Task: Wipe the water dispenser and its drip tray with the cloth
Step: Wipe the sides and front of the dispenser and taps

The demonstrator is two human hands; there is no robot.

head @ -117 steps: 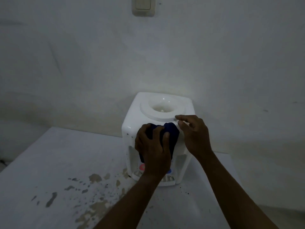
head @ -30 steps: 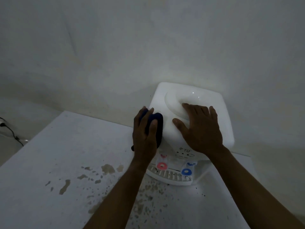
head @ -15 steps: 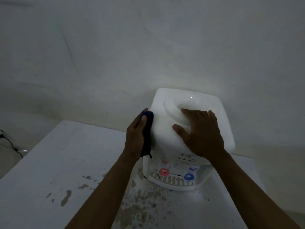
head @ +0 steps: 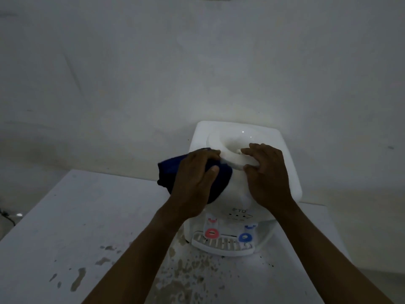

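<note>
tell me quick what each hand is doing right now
Left hand: closed on the cloth, pressing it against the dispenser.
Right hand: closed on the dispenser, gripping its raised top edge.

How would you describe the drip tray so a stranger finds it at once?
Find the white water dispenser on the table. The drip tray juts out at the foot of its front, under the red tap and blue tap. Only it is slotted.
</note>
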